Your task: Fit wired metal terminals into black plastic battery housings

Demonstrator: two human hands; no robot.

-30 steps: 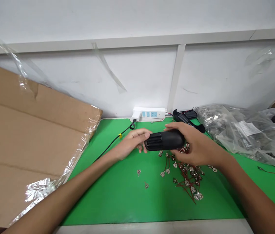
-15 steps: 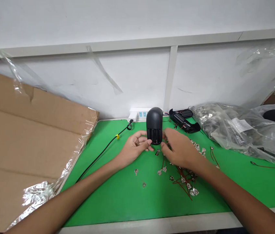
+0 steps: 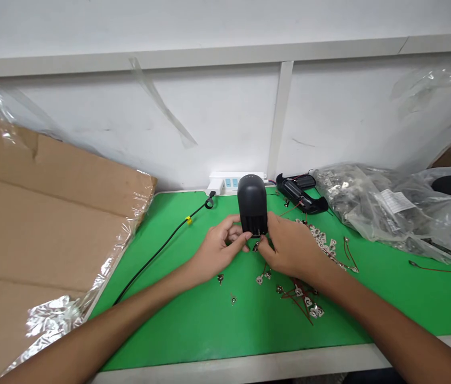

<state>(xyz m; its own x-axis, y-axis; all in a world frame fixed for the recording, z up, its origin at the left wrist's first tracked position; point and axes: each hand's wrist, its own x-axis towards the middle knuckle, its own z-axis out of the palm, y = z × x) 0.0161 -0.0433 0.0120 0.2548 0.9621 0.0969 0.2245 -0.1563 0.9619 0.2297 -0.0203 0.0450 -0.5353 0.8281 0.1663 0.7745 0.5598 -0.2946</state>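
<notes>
A black rounded plastic housing (image 3: 251, 196) stands upright between my hands, its open battery compartment facing me at the lower end. A small coiled contact spring shows at the bottom of the compartment. My left hand (image 3: 225, 242) grips the lower left side, thumb on the bottom edge and fingers curled behind. My right hand (image 3: 289, 241) closes on the lower right side, its thumb at the bottom corner; any small part beneath that thumb is hidden. Just below lies a metal battery contact (image 3: 255, 246). More metal contacts (image 3: 316, 310), some with red wires, lie around my right hand.
A white power strip (image 3: 231, 182) with a black cable (image 3: 165, 246) stands by the wall. Behind my right hand lie black housings with wires (image 3: 301, 194). Clear plastic bags of parts (image 3: 361, 205) fill the right rear. Cardboard (image 3: 49, 213) leans at left on the green mat (image 3: 177, 330).
My right hand has moved left, from beside the housing onto its lower right corner. The housing tilts slightly differently, and the whole view has shifted a little.
</notes>
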